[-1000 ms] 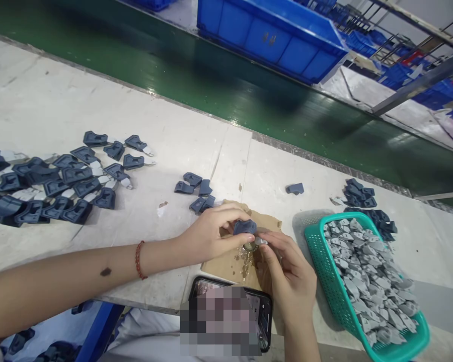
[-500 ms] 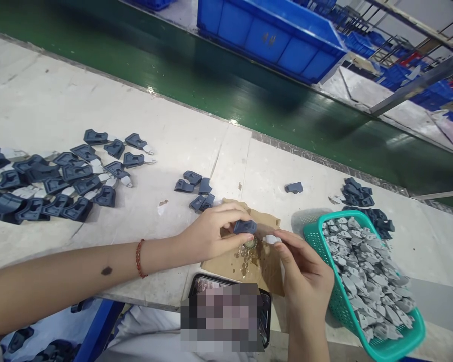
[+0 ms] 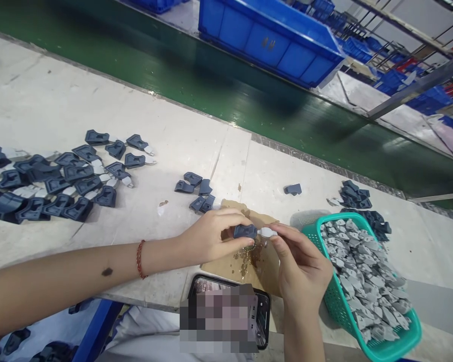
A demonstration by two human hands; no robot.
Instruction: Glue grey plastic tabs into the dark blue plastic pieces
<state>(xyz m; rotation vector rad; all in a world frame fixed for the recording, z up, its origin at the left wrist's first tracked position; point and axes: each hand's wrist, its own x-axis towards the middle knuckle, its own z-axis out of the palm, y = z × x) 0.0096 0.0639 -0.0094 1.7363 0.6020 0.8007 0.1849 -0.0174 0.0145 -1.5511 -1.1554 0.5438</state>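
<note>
My left hand pinches a dark blue-grey plastic housing between thumb and fingers. In my right hand is a small light-grey plastic piece, gripped at its right end. The grey piece's left tip meets the right end of the housing; whether it sits inside cannot be made out. Both hands hover over a wet, stained piece of brown cardboard. A small round greenish item below the housing is mostly hidden. To the right stands a green basket full of similar grey pieces.
Many housings with grey pieces joined lie at the left. Loose housings lie beyond my left hand, others behind the basket. A phone rests at the near edge. A blue crate stands across the green strip.
My right hand has moved left and slightly up, bringing the grey piece from a small gap away to the end of the housing. My left hand has stayed almost still.
</note>
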